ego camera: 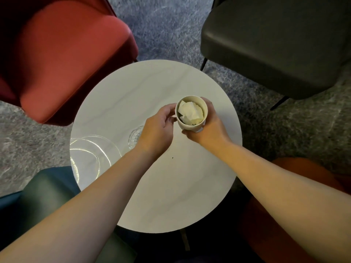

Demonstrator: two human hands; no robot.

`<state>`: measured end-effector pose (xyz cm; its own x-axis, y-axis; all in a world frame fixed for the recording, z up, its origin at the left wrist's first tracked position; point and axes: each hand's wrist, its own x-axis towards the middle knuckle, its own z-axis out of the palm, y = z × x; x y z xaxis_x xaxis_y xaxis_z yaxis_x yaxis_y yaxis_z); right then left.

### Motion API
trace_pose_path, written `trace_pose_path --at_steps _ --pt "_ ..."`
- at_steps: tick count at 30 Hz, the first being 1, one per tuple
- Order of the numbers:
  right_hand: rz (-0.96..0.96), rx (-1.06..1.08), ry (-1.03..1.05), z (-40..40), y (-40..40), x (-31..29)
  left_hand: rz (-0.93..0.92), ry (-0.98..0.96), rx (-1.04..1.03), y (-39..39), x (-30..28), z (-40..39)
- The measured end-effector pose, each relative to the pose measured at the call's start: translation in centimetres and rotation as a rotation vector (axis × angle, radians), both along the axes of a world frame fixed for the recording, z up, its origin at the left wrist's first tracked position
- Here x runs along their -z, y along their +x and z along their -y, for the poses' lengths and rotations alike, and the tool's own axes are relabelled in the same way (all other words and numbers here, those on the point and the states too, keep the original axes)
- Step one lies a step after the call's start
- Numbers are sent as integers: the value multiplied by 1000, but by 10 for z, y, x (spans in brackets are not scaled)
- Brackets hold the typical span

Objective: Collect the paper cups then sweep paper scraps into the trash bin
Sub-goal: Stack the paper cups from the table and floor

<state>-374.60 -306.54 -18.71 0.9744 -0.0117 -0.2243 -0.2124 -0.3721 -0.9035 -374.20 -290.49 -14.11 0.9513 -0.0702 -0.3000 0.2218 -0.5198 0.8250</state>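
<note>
A cream-coloured paper cup (191, 113) is held upright above the round white marble-patterned counter (190, 177), near its middle. The cup is gripped by the right hand (207, 128), whose fingers are curled round its far side and base. A crumpled white paper scrap (190, 112) is seen inside the cup, filling most of its mouth. The cup's near rim is touched by the left hand (158, 128), whose fingertips are bent toward it; whether the rim is pinched cannot be told. A clear ribbed glass (133, 136) is partly hidden behind the left hand, and a clear glass plate (89, 154) lies at the counter's left edge. The counter is surrounded by a red upholstered chair (66, 63), a black leather chair (275, 44), a teal seat (47, 196) and an orange seat (294, 215) on grey carpet (167, 31).
</note>
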Motion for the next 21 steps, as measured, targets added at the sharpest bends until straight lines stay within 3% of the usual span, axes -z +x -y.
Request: trace_pose_path --at_steps 10,21 --pt "67 -114 -112 7 -20 -54 50 73 65 -18 -48 -3" --pt "67 7 -118 12 -32 -81 -10 547 199 -16 -55 -70"
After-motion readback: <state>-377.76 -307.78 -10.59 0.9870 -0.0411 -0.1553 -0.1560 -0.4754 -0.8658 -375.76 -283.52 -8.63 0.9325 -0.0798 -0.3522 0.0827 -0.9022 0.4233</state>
